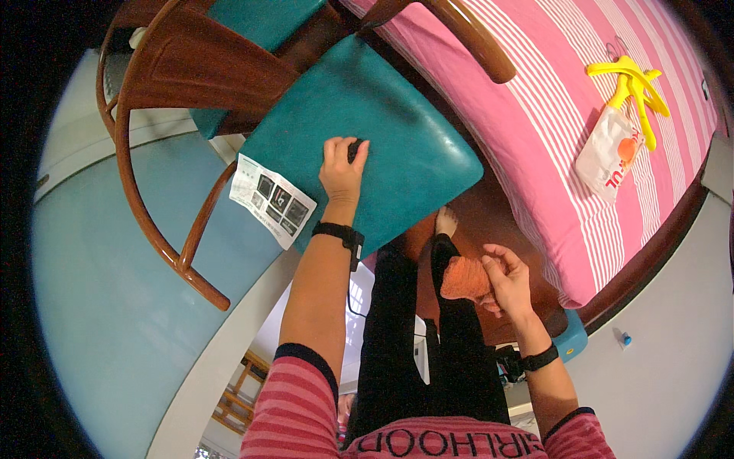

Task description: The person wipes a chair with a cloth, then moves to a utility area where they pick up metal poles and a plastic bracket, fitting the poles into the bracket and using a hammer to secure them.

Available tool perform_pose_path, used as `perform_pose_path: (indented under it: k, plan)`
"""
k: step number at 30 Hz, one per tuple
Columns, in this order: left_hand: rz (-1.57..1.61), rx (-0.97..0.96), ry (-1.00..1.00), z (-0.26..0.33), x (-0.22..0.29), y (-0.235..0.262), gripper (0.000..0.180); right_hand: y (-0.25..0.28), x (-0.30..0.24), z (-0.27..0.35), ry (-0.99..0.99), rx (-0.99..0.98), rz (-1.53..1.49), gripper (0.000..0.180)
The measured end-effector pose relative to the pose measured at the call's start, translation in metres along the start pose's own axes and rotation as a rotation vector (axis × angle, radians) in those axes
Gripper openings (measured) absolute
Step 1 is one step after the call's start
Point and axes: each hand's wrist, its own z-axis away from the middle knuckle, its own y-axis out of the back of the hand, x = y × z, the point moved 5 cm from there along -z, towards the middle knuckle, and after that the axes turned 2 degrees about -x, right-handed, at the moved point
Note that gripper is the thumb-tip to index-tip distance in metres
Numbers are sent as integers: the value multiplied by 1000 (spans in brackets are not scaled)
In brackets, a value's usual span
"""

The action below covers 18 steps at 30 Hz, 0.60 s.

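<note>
Seat (382,164): smooth teal covering with a soft sheen and rounded corners; I take it as the middle of the dial, twelve straight ahead of the person.
Left hand (342,170): just toward eight from the middle, over the seat, thumb and fingers drawn in around a small black piece (354,151), with only a narrow space between them.
Black piece: dark and compact, mostly covered by the fingers, so its full shape escapes me; whether it touches the seat I can't tell.
Right hand (508,283): out toward five, lower than the seat's front corner, thumb and fingers brought together on a cloth (463,278), the rest loosely curled.
Cloth: orange, rough and nubbly, bunched into a soft, uneven patch on the hand's nine o'clock side, in front of the dark trousers (394,329).
Paper (273,200): at eight, a thin white sheet with creases and dark printed blocks, lying partly over the seat's edge.
Frame (206,65): polished brown wood, a broad back at ten and a curved rail sweeping round toward eight.
Bed (527,145): at three, pink fabric with white stripes, lightly wrinkled.
Hangers (646,96): glossy yellow, thin and crossed, on the bed between two and three.
Bag (604,157): white, crumpled, at three, touching the hangers.
</note>
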Motion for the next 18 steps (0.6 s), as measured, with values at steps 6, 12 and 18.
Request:
perform_pose_path:
  k: [6,12,18]
  plan:
    - [250,64,223,-10,-6,4,17,12,3,-4,66,19,19,23]
    - [1201,-98,1365,12,15,-22,32,21,3,-3,53,10,-59,20]
    - [2235,-617,1390,-4,118,-51,30,37,-3,-2,224,47,-86,21]
